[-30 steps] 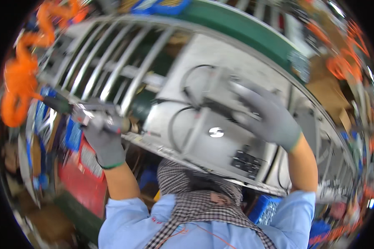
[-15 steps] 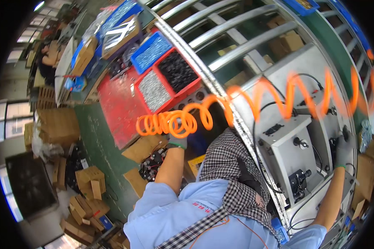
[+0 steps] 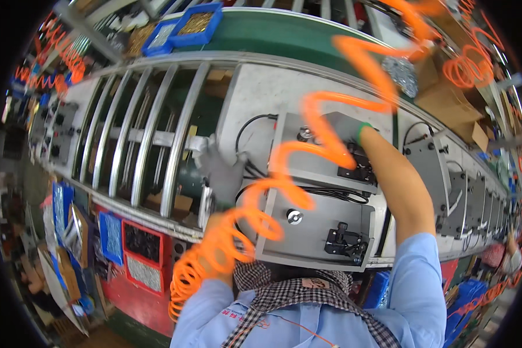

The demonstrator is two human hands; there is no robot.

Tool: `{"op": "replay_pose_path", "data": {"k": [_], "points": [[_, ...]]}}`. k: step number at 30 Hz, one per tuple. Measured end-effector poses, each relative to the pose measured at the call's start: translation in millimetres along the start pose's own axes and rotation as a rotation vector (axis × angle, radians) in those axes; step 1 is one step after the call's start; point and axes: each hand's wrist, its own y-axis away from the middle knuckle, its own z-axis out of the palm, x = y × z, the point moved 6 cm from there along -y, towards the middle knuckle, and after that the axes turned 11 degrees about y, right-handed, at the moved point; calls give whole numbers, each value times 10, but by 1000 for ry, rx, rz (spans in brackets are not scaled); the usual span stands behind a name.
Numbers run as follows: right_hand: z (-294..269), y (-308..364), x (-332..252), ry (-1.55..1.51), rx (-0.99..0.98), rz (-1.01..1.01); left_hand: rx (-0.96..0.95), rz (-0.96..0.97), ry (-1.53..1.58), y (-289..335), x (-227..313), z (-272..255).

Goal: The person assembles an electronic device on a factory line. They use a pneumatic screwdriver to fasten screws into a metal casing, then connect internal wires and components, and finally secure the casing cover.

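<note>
My left hand [image 3: 223, 174], in a grey knit glove, rests spread and open at the left edge of the grey sheet-metal box [image 3: 322, 191], its fingers pointing up toward the black cables [image 3: 252, 130] that loop out of the box's side; it closes on nothing that I can see. My right hand [image 3: 345, 127], in a grey glove with a green cuff, lies on the far upper part of the same box, just beside a small round silver knob [image 3: 303, 135]. Whether its fingers are curled around anything I cannot tell (the hose crosses right over them). My two hands are well apart, one at each side of the box.

The box lies on the roller conveyor [image 3: 151, 139], right in front of me, with a black toggle latch [image 3: 342, 239] on its near panel and a round silver button [image 3: 294, 216] in the middle.

The thing most in the way is the orange coiled air hose [image 3: 255, 203]: it runs from my left elbow up across the box and on over my right hand to the upper right.

Farther along the line to my right stand more grey metal boxes [image 3: 441, 168] of the same kind. Below the conveyor on my left sit red parts bins [image 3: 139, 255] and a blue tray [image 3: 109, 235] of small hardware; beyond it are blue trays [image 3: 197, 23] and cardboard boxes [image 3: 452, 98].
</note>
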Motion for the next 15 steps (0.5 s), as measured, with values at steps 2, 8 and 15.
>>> {"op": "replay_pose_path", "data": {"k": [2,8,15], "points": [[-68,-5,-45,49,-82,52,-278,-75,-87,-252,37,559],[-598,541,-854,531,551,-17,-363,36,90,-351,249,523],[20,773,-559,730,832,-116,-291,163,239,-239,104,714]]}}
